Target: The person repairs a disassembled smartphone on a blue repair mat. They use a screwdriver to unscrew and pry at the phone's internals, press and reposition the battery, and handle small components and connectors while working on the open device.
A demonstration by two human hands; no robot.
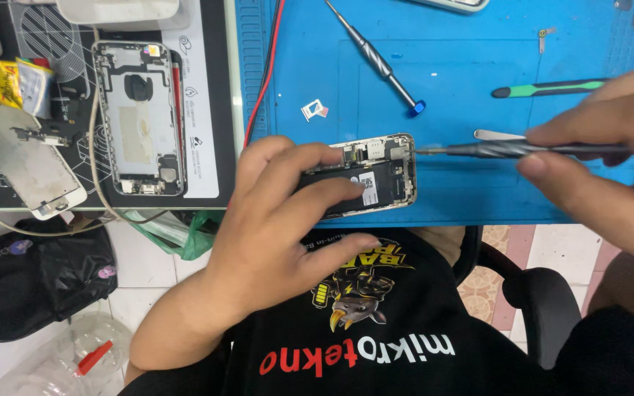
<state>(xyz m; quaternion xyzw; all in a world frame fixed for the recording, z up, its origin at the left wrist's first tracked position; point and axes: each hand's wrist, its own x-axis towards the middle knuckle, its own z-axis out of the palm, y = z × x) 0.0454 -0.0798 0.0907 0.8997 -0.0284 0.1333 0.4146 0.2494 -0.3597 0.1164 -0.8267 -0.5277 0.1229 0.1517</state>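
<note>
Opened phone (pixel 376 172), back off, battery and board exposed, lies at the near edge of the blue mat (pixel 464 59) on the table, long axis roughly left-right. Left hand (pixel 273 220) is clamped over its left part: fingers across the black battery, thumb underneath at the near edge, grip closed on the phone. Right hand (pixel 603 154) comes in from the right, thumb and fingers pinched shut on a dark screwdriver (pixel 522 149) held nearly level; its thin tip touches the phone's right end at the upper corner.

On the mat behind: a second screwdriver (pixel 377 60) with a blue tip cap, lying diagonal; a small SIM tray (pixel 315 110) just left of that cap; a green-handled tool (pixel 548 89) near the right hand; a flat metal pry tool (pixel 497 135) just above the held screwdriver's shaft, partly hidden by the fingers. Red and black wires (pixel 266 66) run down the mat's left edge.

Left of the mat, on a dark pad: another gutted phone housing (pixel 141 117), upright in frame, and a detached white screen panel (pixel 27 165) tilted beside it. Yellow packet (pixel 9 82) at far left. Black bag (pixel 34 279) on the tiled floor below.
</note>
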